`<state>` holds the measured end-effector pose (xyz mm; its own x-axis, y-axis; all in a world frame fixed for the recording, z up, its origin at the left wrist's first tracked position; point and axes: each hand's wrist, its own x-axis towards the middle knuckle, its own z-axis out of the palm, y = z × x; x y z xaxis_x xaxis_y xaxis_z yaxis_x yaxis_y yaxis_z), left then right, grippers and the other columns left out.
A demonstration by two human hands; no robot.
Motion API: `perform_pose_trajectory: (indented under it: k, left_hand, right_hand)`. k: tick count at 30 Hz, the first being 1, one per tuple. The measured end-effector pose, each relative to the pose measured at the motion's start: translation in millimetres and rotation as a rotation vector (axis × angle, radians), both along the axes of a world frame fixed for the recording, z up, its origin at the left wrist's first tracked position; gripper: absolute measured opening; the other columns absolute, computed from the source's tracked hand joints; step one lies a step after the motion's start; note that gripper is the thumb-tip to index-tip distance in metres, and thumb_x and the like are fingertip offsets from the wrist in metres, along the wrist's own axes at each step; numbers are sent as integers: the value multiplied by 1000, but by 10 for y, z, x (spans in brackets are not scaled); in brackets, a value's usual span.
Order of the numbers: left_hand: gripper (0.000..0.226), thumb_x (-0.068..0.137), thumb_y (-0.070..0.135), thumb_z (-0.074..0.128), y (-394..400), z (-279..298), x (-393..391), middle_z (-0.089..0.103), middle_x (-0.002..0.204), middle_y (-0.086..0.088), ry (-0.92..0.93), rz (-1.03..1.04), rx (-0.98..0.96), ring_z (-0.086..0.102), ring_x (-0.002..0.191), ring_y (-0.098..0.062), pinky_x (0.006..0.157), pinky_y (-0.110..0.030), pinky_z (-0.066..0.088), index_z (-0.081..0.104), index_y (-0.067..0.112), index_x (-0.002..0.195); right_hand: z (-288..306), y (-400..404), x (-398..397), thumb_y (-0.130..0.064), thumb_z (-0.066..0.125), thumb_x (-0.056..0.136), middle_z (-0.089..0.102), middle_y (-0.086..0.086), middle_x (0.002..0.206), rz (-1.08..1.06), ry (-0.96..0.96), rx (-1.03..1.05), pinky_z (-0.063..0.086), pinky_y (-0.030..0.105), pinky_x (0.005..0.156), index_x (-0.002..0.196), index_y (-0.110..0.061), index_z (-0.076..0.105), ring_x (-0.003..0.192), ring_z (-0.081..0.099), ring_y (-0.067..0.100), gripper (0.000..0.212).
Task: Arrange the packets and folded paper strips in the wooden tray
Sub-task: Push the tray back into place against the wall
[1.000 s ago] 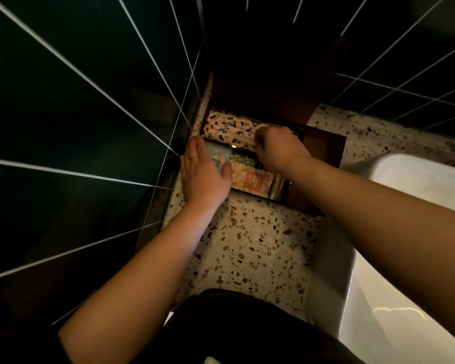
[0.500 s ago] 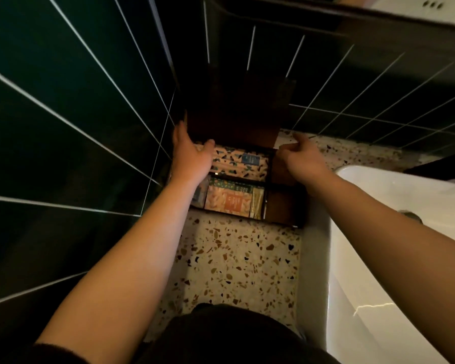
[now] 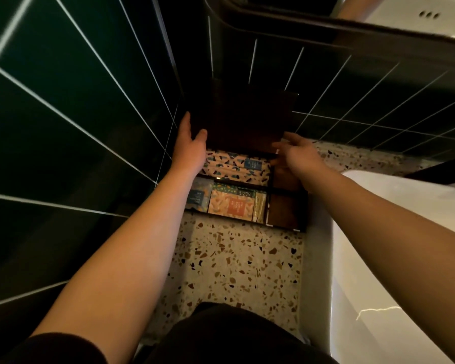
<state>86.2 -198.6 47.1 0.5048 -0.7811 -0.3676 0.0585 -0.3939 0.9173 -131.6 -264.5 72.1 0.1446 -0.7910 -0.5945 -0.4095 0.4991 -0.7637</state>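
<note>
A dark wooden tray [image 3: 286, 227] sits on the terrazzo counter in the corner of the tiled walls. Its back compartment holds a long speckled packet [image 3: 234, 166]. The front compartment holds a blue packet [image 3: 199, 197], an orange patterned packet [image 3: 234, 204] and a pale folded paper strip [image 3: 259, 206]. The right-hand compartment [image 3: 284, 209] looks bare. The wooden lid [image 3: 247, 119] stands upright behind the tray. My left hand [image 3: 189, 145] grips the lid's left edge. My right hand [image 3: 297, 156] pinches its lower right corner.
A white sink basin [image 3: 392, 232] borders the tray on the right. Dark green tiled walls [image 3: 76, 114] close in the left and back. A dark frame [image 3: 326, 28] hangs overhead. Terrazzo counter [image 3: 242, 264] stretches between the tray and my body.
Both hands left the packets and moved back to the upright lid, the left to its left edge and the right to its lower right corner. The camera tilted up.
</note>
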Motion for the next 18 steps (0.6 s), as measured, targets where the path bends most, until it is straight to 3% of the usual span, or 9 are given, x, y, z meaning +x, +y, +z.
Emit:
perform_pose_trajectory:
  k: [3, 6, 9, 11, 14, 16, 18]
  left_hand:
    - [49, 108, 36, 34, 107, 62, -47, 41, 156, 2, 17, 85, -14, 42, 138, -12, 110, -29, 35, 32, 28, 156]
    - [71, 92, 72, 28, 244, -14, -11, 48, 153, 5, 90, 143, 3, 44, 140, -14, 117, -45, 34, 42, 35, 150]
    - [94, 73, 91, 29, 396, -79, 24, 57, 146, 4, 212, 215, 14, 50, 135, -15, 116, -47, 34, 51, 34, 145]
    - [94, 77, 88, 30, 529, 6, -43, 59, 143, 2, 296, 258, -15, 52, 132, -14, 116, -42, 34, 52, 26, 144]
    - [69, 96, 71, 29, 744, 20, -116, 65, 132, 2, 350, 296, -72, 59, 123, -10, 106, -32, 41, 59, 21, 134]
    - [58, 98, 62, 39, 894, -3, -135, 67, 130, 1, 310, 310, -56, 61, 121, -11, 104, -34, 45, 60, 22, 135]
    - [43, 101, 45, 49, 1001, 1, -156, 66, 130, 2, 193, 292, -25, 62, 120, -12, 103, -35, 48, 60, 23, 137]
  right_hand:
    - [-2, 56, -40, -19, 46, 104, 65, -2, 129, -75, -58, 20, 56, 41, 82, 145, -24, 44, 94, 70, 21, 42]
    - [38, 152, -76, -30, 36, 106, 67, -2, 125, -113, -117, 74, 54, 37, 78, 138, -24, 51, 99, 70, 22, 36]
    - [82, 271, -100, -38, 40, 104, 71, 4, 118, -186, -161, 137, 57, 38, 80, 122, -19, 59, 101, 71, 24, 32]
    - [102, 345, -115, -35, 48, 103, 73, 7, 109, -191, -153, 162, 58, 40, 85, 111, -18, 62, 99, 71, 25, 23]
    - [84, 448, -151, -21, 60, 98, 70, 10, 108, -187, -128, 168, 58, 37, 81, 101, -19, 63, 99, 68, 24, 4]
    - [37, 508, -184, -14, 65, 95, 67, 11, 115, -157, -86, 170, 56, 32, 71, 112, -16, 66, 104, 64, 24, 17]
    - [-5, 573, -212, -8, 67, 93, 65, 10, 111, -131, -33, 175, 55, 29, 64, 118, -13, 64, 96, 63, 21, 27]
